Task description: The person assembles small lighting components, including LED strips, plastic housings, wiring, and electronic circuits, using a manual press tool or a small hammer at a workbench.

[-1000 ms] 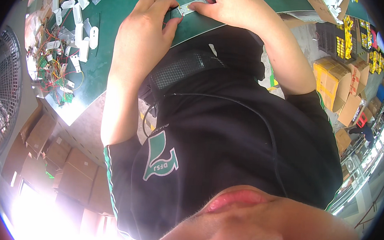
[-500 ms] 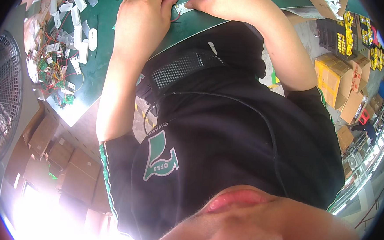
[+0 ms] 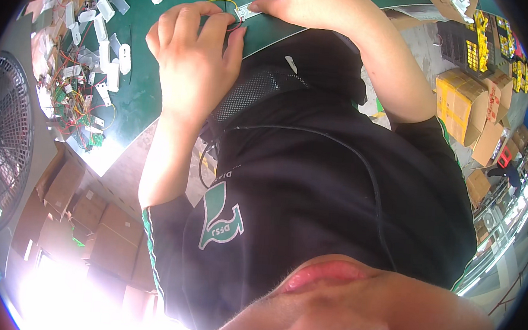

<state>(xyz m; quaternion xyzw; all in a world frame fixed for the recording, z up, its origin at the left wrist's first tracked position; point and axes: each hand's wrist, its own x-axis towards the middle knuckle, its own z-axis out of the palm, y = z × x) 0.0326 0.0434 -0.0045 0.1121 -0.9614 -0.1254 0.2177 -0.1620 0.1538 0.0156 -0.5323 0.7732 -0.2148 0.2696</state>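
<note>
The left hand [image 3: 193, 58] has slid lower, fingers curled pinching thin wires [image 3: 228, 11]; the right hand [image 3: 310, 7] still pinches the small circuit strip [image 3: 249, 10].

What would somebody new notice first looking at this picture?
First the two hands at the top of the view: the left hand and the right hand pinch a small white strip part with thin wires over the green table. To the left lie scattered white plastic pieces and a tangle of wired green boards, with a fan at the far left edge.
</note>
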